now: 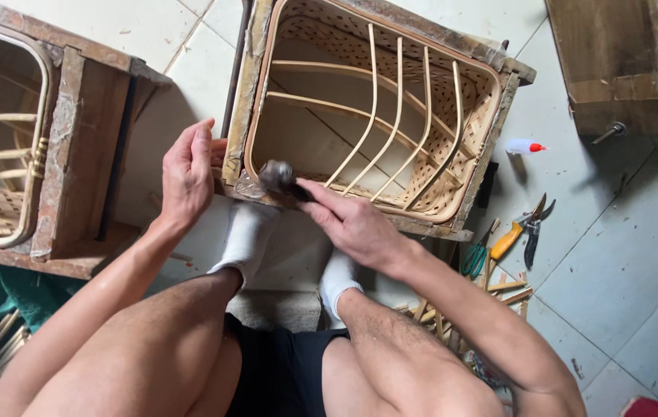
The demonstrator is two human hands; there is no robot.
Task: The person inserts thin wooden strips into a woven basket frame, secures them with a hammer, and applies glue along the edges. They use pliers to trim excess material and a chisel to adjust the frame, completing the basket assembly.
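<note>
A woven bamboo basket sits inside a worn wooden frame mould on the tiled floor in front of me. My left hand rests against the frame's near left corner, fingers slightly apart, holding nothing. My right hand grips the handle of a small hammer, whose blurred metal head lies on the frame's near edge. My feet in white socks press against the frame from below.
A second wooden mould with a basket stands at the left, a third at the top right. Yellow-handled shears, green-handled scissors, bamboo offcuts and a small white glue bottle lie on the floor to the right.
</note>
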